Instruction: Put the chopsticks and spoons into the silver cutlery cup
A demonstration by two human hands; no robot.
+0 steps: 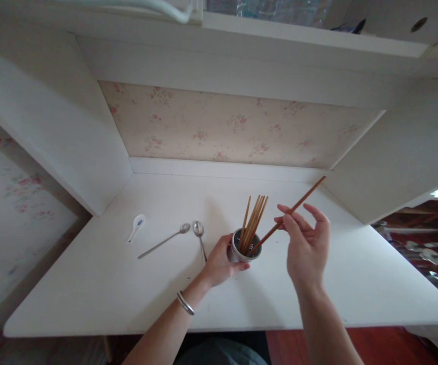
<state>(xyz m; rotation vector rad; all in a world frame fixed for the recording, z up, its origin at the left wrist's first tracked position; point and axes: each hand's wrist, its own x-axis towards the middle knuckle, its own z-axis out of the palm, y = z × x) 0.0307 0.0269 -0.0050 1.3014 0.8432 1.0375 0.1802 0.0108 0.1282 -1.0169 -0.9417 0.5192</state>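
Note:
My left hand [221,261] is wrapped round a small round utensil holder [246,257] with a pale rim and a dark inside. Several wooden chopsticks [255,223] stand in it, leaning to the right at the top. Between the thumb and fingers of my right hand [306,238] is a single reddish-brown chopstick [306,196]. It slants down to the left, and its lower end is at the holder's mouth. Whether that end touches the bottom is hidden.
Left of the holder lie two long-handled metal spoons, one spoon [161,242] slanting and another spoon [198,230] nearer my left hand. A white soup spoon [137,225] lies farther left. The white desktop [128,299] has side panels and a shelf [280,66] above.

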